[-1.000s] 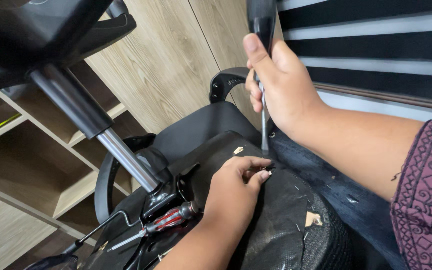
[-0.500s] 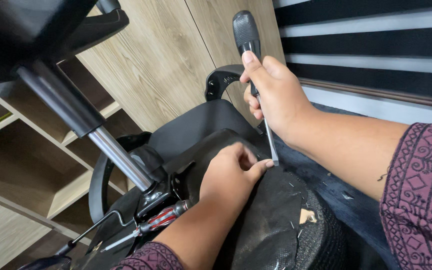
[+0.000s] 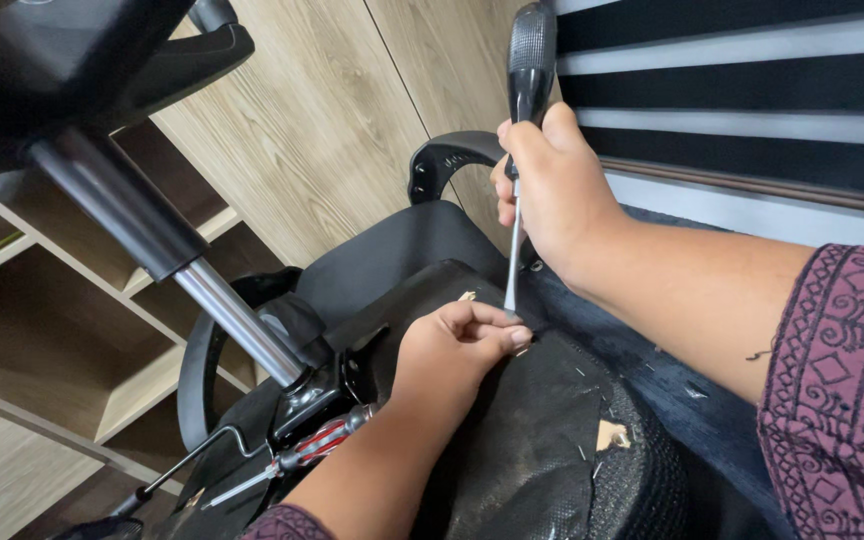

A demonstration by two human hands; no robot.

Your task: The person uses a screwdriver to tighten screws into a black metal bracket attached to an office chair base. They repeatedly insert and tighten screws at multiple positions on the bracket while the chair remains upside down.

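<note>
An office chair lies overturned with its black seat underside (image 3: 522, 450) facing up. My right hand (image 3: 552, 190) grips a screwdriver (image 3: 527, 90) with a black handle, its metal shaft pointing down at the fabric near the seat edge. My left hand (image 3: 457, 345) rests on the black underside cover, fingers curled and pinching at the spot just below the screwdriver tip. A second screwdriver with a red and clear handle (image 3: 312, 450) lies by the chair mechanism, left of my left forearm.
The chair's gas cylinder (image 3: 182, 270) and base rise at upper left. A black armrest (image 3: 452, 160) sits behind my right hand. Wooden shelving (image 3: 62, 350) stands at left, a wood panel wall behind, striped blinds (image 3: 752, 80) at upper right. The cover has a torn patch (image 3: 610, 435).
My right hand has shifted the screwdriver a little, bringing its tip down to my left fingertips. My left hand stays curled on the cover.
</note>
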